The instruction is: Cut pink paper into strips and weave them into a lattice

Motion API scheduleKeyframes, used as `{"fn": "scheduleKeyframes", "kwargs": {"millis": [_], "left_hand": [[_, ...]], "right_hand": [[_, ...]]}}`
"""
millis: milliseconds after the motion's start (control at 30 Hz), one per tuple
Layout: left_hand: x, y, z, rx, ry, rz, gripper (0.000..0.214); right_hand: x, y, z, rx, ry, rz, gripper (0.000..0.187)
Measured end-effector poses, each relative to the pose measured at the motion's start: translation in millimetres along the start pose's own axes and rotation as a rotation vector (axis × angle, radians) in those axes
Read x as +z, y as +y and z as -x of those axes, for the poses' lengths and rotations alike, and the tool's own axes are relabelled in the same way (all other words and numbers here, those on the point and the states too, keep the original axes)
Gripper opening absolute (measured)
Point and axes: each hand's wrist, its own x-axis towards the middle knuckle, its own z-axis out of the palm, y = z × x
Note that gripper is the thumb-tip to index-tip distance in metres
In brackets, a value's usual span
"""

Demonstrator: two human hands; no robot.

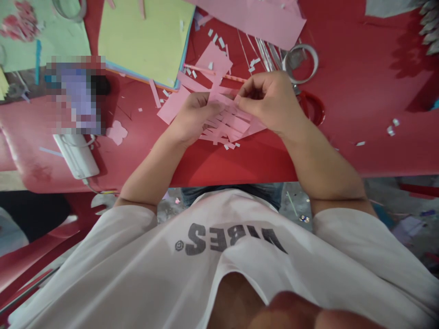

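Note:
Both hands hold a slitted sheet of pink paper (229, 122) over a red table top (240, 164), its loose strips crossing in a lattice. My left hand (194, 119) pinches the sheet's left side, and my right hand (269, 100) grips its upper right part. Just above my right hand lie a roll of clear tape (301, 64) and red-handled scissors (311, 107), with their blades hidden. A pink pencil (214, 71) lies beyond the paper, partly under it.
A stack of yellow-green paper (146, 41) and a large pink sheet (254, 18) lie at the far side. Pink scraps are scattered across the table. A white rectangular device (77, 156) with a cable sits at the left, beside a pixelated patch (75, 96).

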Motion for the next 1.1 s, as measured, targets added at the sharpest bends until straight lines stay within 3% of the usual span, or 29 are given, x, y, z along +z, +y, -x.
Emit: {"fn": "scheduleKeyframes", "kwargs": {"millis": [100,167,333,500,667,867,1100], "left_hand": [[-1.5,0,-1,0.117,-0.104,-0.077,0.018],[-3.4,-1,-2,0.142,-0.097,-0.126,0.023],[-4.2,-3,-2,0.032,0.0,-0.157,0.025],[1.9,2,3,0.059,-0.085,-0.121,0.026],[3.0,5,4,0.008,-0.059,-0.075,0.027],[-2.3,3,-2,0.015,-0.121,0.082,0.026],[-5.9,2,-4,-0.04,-0.116,0.118,0.026]], "right_hand": [[-1,3,-1,-0.025,-0.002,-0.025,0.018],[-2,3,-2,-0.031,0.007,-0.025,0.02],[-4,-3,-3,-0.022,0.023,-0.005,0.021],[-1,-3,-1,-0.039,0.021,-0.044,0.013],[2,2,-2,-0.061,0.026,-0.126,0.012],[0,2,-5,0.011,0.041,-0.143,0.015],[-2,9,-4,0.067,0.012,-0.158,0.014]]}}
